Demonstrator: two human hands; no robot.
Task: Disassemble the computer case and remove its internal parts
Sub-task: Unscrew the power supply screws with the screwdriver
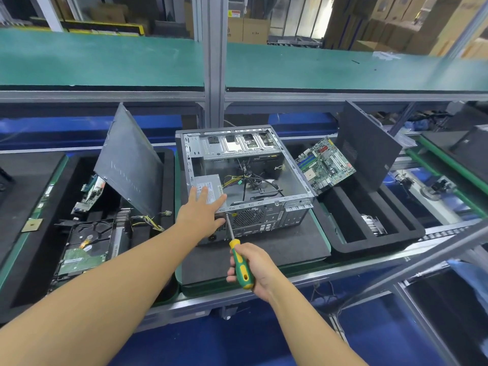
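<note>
An open grey computer case (264,154) lies on its side on a black mat (277,249). A silver power supply (208,184) sits in its near left corner, with loose cables (253,180) beside it. My left hand (202,210) rests flat on the power supply, fingers straight. My right hand (250,268) grips a green and yellow screwdriver (239,257); its shaft points up at the case's rear panel, close to the power supply's corner. A removed motherboard (323,165) leans against the case's right side.
A grey side panel (129,162) leans in the left foam tray (166,159), with a hard drive (87,244) and other boards. The black foam tray on the right (369,244) holds a heatsink (373,224) and another dark panel (367,146). A green shelf (105,59) runs behind.
</note>
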